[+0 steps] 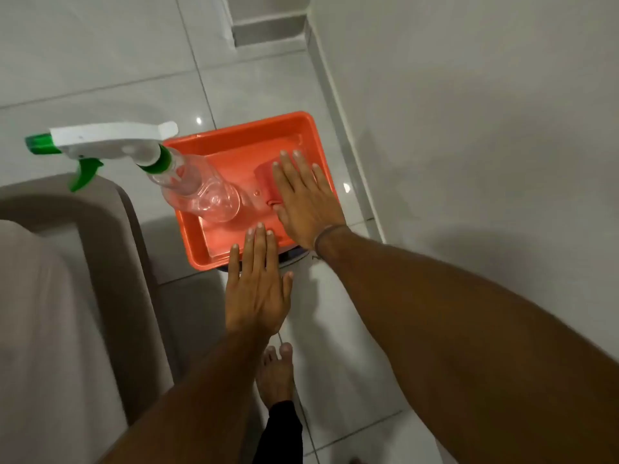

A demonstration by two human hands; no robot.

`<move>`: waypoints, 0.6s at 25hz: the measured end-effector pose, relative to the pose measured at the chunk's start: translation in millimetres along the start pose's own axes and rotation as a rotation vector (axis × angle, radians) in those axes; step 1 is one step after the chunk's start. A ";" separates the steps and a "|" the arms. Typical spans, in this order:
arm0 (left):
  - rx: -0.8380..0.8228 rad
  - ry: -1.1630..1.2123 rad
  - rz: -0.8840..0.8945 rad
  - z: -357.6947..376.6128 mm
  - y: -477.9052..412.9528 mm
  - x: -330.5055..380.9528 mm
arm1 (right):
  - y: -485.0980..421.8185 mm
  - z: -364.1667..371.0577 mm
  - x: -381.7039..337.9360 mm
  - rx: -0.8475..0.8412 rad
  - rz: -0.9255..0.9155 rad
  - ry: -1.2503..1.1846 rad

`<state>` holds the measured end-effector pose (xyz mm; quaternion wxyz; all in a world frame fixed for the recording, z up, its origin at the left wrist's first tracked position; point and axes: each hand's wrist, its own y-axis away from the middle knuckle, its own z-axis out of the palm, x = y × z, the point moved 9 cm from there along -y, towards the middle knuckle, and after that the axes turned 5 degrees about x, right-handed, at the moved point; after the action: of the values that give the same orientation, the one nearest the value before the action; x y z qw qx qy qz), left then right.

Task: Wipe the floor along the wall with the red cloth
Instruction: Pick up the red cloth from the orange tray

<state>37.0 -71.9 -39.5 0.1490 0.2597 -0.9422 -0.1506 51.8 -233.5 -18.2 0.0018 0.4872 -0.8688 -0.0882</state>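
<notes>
A folded red cloth (265, 182) lies in an orange tray (241, 135) that stands on something dark near the wall. My right hand (306, 202) hovers flat over the tray's right side, fingers spread, covering part of the cloth and holding nothing. My left hand (256, 289) is stretched out flat over the tray's near edge, also open. Whether either hand touches the tray or the cloth I cannot tell.
A clear spray bottle (197, 192) with a white and green trigger head stands in the tray's left part. A beige sofa (60, 296) fills the left. The white wall (469, 112) and its skirting run along the right. My bare foot (274, 376) stands on the pale tiled floor (261, 82).
</notes>
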 end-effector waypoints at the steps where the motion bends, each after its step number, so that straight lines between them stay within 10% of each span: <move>1: 0.032 0.003 -0.002 4.2 -3.5 -3.8 | -12.3 13.8 -3.6 -0.048 -0.012 0.027; 15: 0.131 0.042 0.002 7.1 -8.0 -8.0 | -41.2 43.2 2.9 -0.181 -0.052 -0.012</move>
<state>44.6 -72.7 -50.4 0.1515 0.2712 -0.9469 -0.0829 81.4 -250.4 -67.4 0.0381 0.5068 -0.8444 -0.1691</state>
